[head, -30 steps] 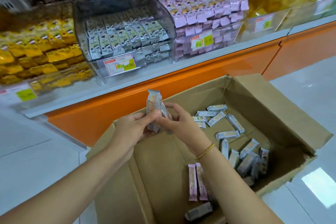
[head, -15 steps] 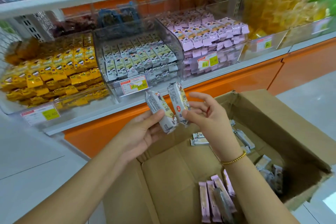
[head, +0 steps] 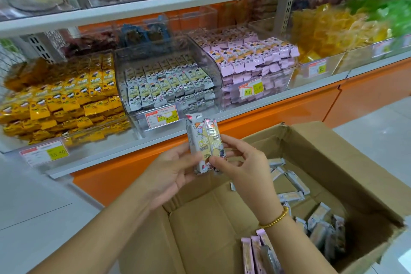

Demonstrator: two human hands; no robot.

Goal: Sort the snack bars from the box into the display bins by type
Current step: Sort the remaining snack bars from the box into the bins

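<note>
**Holding two white snack bars together before the matching bin**

Gripping a pair of white snack bars [head: 204,142] at the centre of the frame, the left hand [head: 171,169] and right hand [head: 242,162] press them side by side. Each hand's grip is closed on the pair: the left thumb and fingers pinch the lower left edge, the right thumb and fingertips pinch the lower right. Half a second ago the two bars were apart, one per hand and tilted away from each other; now they sit squared up and touching, and the view has lifted toward the shelf. That suggests the bars are gathered and ready to go in.

Both bars stand nearly upright, long axis running top to bottom of the frame, printed faces toward the camera, upper ends leaning slightly left.

Just above them, at centre, the clear bin of white bars [head: 169,87] holds the same wrapper. A yellow bin [head: 60,104] lies to its left and a pink bin [head: 253,62] to its right. The cardboard box [head: 333,162], lower right, still holds white and pink bars.
</note>
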